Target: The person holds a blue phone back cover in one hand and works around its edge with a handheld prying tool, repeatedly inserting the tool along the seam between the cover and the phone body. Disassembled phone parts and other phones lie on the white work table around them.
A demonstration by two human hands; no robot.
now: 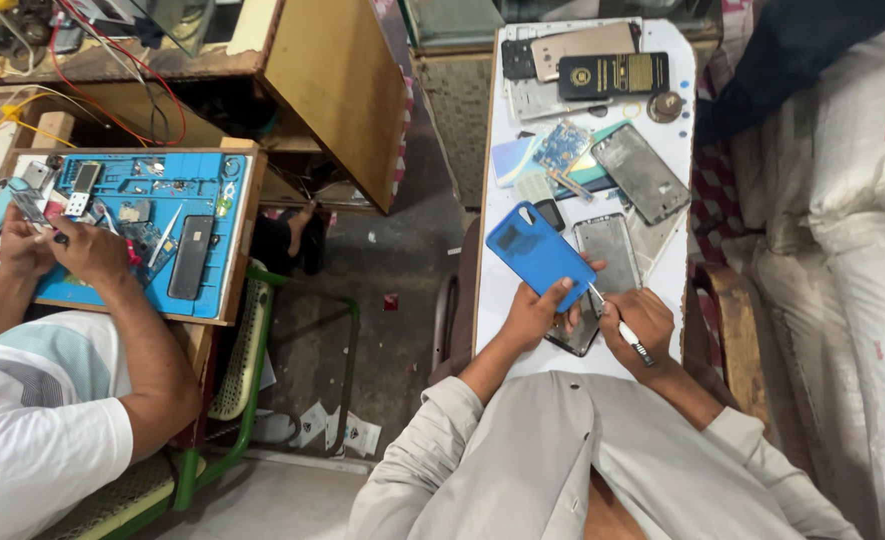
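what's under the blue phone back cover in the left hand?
Under the blue plastic phone back cover, held by the left hand, sits a dark phone body on the white table. Only its lower end shows; the rest is covered. The right hand holds a white-handled screwdriver.

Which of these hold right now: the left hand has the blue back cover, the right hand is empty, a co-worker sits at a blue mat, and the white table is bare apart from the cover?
1. The left hand holds the blue phone back cover. True.
2. The right hand is empty. False: it holds a thin white-handled tool whose tip points toward the cover.
3. A co-worker's hands work over a blue repair mat. True.
4. The white table carries nothing else. False: other phone bodies, a circuit board and a dark box lie on it.
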